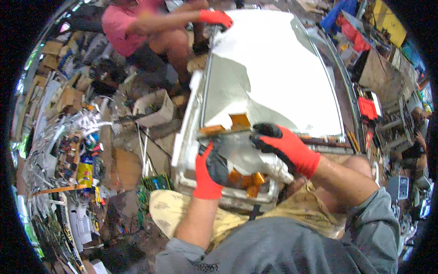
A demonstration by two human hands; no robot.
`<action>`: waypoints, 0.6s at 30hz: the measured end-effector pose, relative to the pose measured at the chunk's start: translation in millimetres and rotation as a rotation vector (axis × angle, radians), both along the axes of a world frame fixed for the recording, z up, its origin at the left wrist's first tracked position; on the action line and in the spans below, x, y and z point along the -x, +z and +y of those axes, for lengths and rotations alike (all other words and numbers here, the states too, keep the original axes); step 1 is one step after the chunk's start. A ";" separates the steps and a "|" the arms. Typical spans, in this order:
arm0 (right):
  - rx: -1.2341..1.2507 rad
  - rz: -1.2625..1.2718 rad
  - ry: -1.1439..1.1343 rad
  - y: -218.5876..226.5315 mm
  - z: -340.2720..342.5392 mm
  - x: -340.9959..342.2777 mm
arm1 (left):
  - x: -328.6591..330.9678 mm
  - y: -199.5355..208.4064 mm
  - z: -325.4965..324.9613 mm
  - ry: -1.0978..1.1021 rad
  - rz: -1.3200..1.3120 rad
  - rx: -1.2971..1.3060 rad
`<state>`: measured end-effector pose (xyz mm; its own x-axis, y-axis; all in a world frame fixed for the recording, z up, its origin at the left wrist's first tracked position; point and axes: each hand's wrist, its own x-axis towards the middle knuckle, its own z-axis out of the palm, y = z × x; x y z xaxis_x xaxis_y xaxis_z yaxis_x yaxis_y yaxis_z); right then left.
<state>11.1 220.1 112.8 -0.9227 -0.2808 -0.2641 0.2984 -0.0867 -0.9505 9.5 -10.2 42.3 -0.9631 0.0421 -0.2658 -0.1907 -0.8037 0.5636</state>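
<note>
Both my hands wear red gloves with black palms and fingers. Between them is a thin grey strip (235, 137) with orange film tabs (240, 121) along its far edge. My left hand (211, 171) is closed at the strip's left end, thumb up. The fingers of my right hand (287, 147) are closed at its right end. Just beyond lies a large flat panel (228, 86), glossy and strongly reflecting white light. More orange film pieces (253, 181) lie below my hands, over a whitish frame (180, 146). A crumpled translucent sheet shows between my hands.
At the far left a co-worker's red-gloved hand (216, 19) rests on the panel's corner. A pale bin (155, 107) stands left of the panel. Scrap parts, boards and a yellow packet (85, 175) crowd the left floor. A red box (367, 108) lies to the right.
</note>
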 end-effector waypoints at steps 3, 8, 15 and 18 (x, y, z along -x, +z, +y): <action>0.064 -0.011 -0.071 -2.0 -1.6 7.0 | 3.3 0.4 18.8 -0.078 0.043 -0.072; 0.054 0.100 -0.152 -17.7 -8.1 13.3 | -0.9 0.9 27.7 -0.160 0.037 -0.172; -0.259 0.195 -0.086 3.0 7.0 22.7 | -2.4 0.8 13.5 0.174 0.364 0.579; -0.378 0.232 -0.024 11.3 17.1 25.7 | 8.3 19.6 -11.3 0.413 0.468 0.446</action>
